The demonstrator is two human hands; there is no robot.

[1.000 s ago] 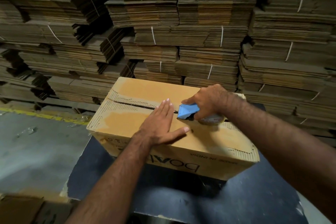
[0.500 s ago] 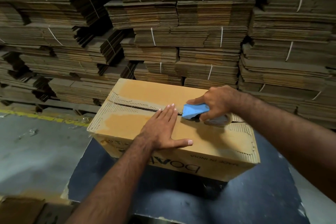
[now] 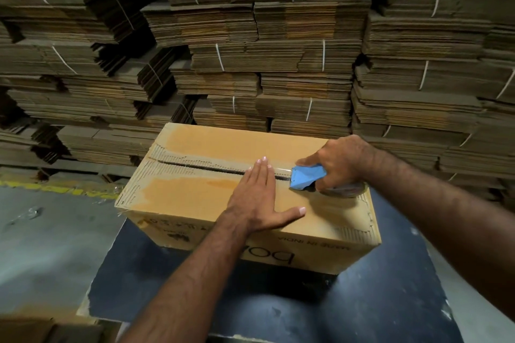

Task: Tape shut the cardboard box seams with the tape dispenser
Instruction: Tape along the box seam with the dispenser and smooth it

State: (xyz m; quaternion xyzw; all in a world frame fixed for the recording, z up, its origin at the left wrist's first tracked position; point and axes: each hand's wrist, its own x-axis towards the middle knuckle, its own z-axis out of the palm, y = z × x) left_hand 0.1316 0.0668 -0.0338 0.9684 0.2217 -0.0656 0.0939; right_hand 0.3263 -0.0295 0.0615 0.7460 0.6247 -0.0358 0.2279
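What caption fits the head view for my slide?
Left hand flat on the box while the right hand grips the blue dispenser at the top seam.

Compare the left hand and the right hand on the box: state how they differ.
The left hand lies flat, fingers straight, pressing the cardboard box top; the right hand curls around the blue tape dispenser. The left holds nothing; the right grips a tool. Both sit at the centre seam.
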